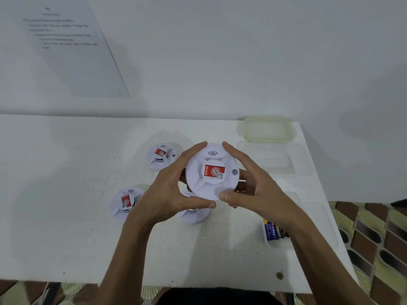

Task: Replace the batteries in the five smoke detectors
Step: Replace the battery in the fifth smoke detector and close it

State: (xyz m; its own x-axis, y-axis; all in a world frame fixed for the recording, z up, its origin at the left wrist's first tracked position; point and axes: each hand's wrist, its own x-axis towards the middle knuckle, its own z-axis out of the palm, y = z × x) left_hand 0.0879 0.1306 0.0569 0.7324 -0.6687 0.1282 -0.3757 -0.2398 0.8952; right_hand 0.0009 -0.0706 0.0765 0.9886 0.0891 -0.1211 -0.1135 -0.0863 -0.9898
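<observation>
Detector: round white plastic smoke detector point(211, 172), red label, raised ribs.
Hands: left hand point(174, 190) and right hand point(253, 186) both clasp its rim above the table point(66, 194).

Left hand point(174, 186), right hand point(248, 183) cupped together

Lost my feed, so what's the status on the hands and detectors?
Left hand and right hand both gripping one smoke detector, lifted off the table. Three detectors visible below. Batteries in tray, right. Nothing in the way.
</observation>
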